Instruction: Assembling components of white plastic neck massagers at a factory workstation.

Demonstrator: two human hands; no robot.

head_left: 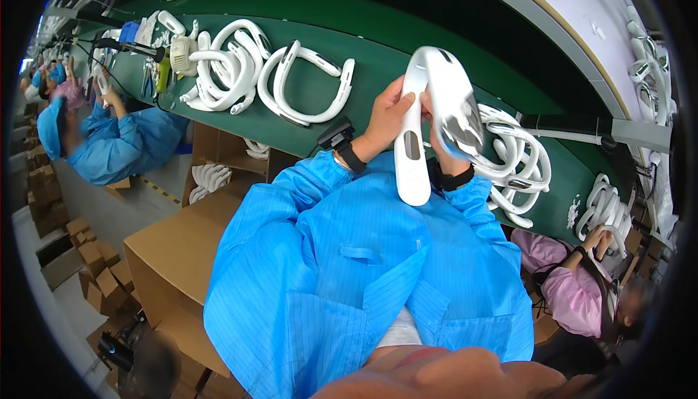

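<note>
In front of my chest I hold a white, U-shaped neck fan (412, 173) with glossy curved arms and a dark oval inset. My left hand (387, 117) is closed around one arm of it, thumb on the near face. My right hand (437, 139) grips the other arm and is largely hidden behind it. Left of my hands, a separate white neck fan (314, 117) lies on the green bench (320, 42). To the right, a pile of similar neck fans (525, 159) lies close to my right forearm.
Another heap of neck fans (231, 72) sits at the bench's left, beside a green-and-cream tool (163, 72). A cardboard box (171, 242) stands at my left. A co-worker in blue (120, 144) is at far left, one in pink (574, 297) at right.
</note>
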